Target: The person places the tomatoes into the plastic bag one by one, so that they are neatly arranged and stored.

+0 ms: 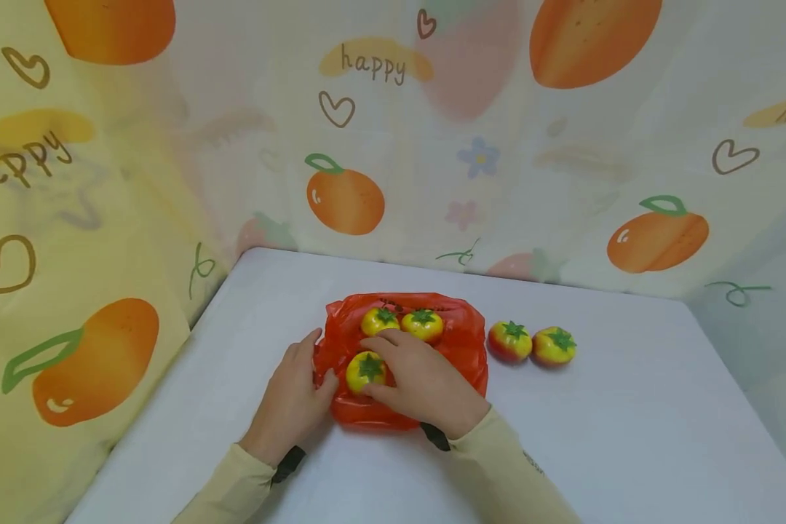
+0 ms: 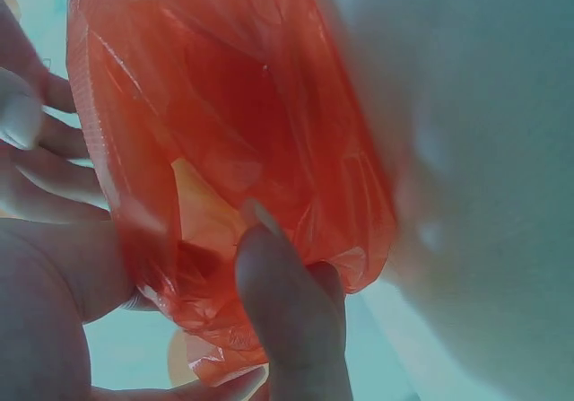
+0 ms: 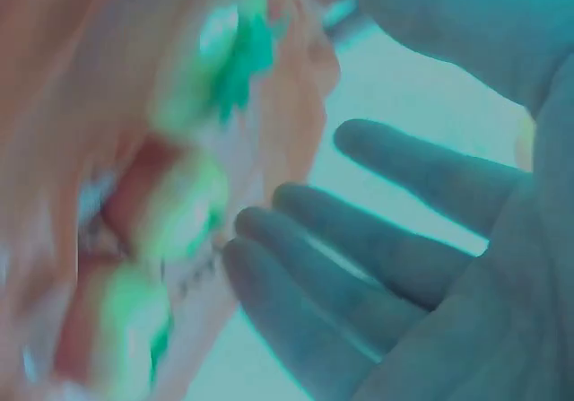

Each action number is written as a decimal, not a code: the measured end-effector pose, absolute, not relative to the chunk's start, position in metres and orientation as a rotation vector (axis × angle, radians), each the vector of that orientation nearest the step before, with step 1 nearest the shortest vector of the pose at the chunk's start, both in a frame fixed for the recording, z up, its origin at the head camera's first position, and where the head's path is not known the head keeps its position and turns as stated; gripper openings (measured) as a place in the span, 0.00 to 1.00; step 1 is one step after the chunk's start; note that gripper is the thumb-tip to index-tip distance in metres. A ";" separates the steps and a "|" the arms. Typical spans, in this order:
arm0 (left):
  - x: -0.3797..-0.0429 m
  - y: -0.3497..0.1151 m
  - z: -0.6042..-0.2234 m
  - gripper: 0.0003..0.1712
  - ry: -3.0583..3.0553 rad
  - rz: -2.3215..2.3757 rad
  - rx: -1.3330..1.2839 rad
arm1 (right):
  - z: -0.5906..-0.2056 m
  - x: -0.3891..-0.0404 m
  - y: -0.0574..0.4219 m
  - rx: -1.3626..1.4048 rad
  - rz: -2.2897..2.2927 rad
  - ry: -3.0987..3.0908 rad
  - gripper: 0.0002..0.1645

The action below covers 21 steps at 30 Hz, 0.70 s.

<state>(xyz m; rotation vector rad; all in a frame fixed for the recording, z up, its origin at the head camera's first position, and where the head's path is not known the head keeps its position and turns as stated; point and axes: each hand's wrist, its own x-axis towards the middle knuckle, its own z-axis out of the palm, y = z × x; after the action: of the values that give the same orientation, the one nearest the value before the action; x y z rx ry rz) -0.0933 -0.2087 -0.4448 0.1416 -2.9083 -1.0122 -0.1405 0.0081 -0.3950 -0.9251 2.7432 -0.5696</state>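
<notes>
A red plastic bag (image 1: 455,356) lies spread on the table, with three shiny yellow-red tomato-like fruits with green star-shaped tops on it. My left hand (image 1: 290,397) is at the bag's left edge; in the left wrist view its thumb (image 2: 287,311) pinches the crinkled red film. Over the bag reaches my right hand (image 1: 426,375), thumb and fingers spread beside the nearest fruit (image 1: 367,372). The right wrist view shows those fingers (image 3: 359,248) nearly straight, apart from the blurred fruits. Behind them sit the other two, a left fruit (image 1: 378,319) and a right fruit (image 1: 423,324).
Right of the bag, two more such fruits stand side by side on the white table (image 1: 596,437): a nearer-to-bag fruit (image 1: 511,342) and an outer fruit (image 1: 554,346). A curtain (image 1: 393,131) printed with oranges and hearts hangs behind and on the sides.
</notes>
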 end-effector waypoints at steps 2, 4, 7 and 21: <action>-0.094 -0.208 -0.445 0.45 -2.920 -1.021 0.152 | -0.387 -0.140 0.025 -0.905 -0.594 2.775 0.39; -0.095 -0.209 -0.447 0.45 -2.931 -1.022 0.159 | -0.381 -0.140 0.044 -0.881 -0.619 2.820 0.39; -0.095 -0.213 -0.447 0.45 -2.944 -1.009 0.163 | -0.376 -0.143 0.072 -0.852 -0.658 2.904 0.37; -0.098 -0.207 -0.440 0.47 -2.999 -1.010 0.206 | -0.390 -0.175 0.205 -0.468 -0.736 3.081 0.36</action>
<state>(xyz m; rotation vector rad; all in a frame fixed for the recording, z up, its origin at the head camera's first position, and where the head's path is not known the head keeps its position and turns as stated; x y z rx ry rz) -0.0979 -0.2074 -0.4402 0.2057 -2.9993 -1.0100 -0.1747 0.2048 -0.3899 -0.4675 3.0813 -0.7362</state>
